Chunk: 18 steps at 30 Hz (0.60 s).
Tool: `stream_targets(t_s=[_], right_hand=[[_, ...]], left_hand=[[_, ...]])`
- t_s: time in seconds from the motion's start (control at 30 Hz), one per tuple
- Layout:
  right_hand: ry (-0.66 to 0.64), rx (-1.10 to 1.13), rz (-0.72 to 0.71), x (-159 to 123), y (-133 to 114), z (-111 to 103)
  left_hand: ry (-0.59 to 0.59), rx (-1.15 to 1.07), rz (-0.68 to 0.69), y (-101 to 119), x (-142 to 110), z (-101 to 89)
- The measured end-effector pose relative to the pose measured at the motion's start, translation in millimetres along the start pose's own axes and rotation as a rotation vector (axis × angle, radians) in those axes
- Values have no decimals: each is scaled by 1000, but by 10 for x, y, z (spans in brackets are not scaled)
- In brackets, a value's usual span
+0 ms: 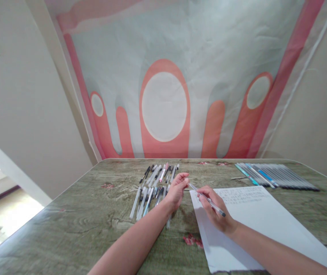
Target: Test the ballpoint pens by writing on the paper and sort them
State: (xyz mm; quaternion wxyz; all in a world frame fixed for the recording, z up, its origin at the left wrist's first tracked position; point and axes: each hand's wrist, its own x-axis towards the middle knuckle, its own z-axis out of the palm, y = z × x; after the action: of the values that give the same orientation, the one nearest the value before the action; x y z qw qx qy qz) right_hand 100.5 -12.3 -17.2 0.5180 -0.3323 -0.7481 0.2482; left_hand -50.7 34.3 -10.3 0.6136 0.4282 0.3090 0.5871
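Observation:
A clear-barrelled pen with a dark end is gripped in my right hand, over the left part of a large white sheet of paper. The pen slants, its far end pointing up and left. Close to that end, my left hand is closed in a pinch; whatever sits between its fingertips is too small to make out. Rows of small dark marks run across the top of the sheet. Just left of my left hand lie a front group of loose pens and a back group of pens, partly hidden by that hand.
At the right back, many clear pens lie side by side, with a few blue and teal pens at their left end. The wood-patterned table ends at a wall with a coral and grey covering.

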Motion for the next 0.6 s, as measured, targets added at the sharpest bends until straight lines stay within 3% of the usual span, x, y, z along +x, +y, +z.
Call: stream_targets(t_s=[0.6], right_hand=[[7, -18, -80, -35, -8, 8]], left_hand=[[-63, 64, 48, 60, -46, 41]])
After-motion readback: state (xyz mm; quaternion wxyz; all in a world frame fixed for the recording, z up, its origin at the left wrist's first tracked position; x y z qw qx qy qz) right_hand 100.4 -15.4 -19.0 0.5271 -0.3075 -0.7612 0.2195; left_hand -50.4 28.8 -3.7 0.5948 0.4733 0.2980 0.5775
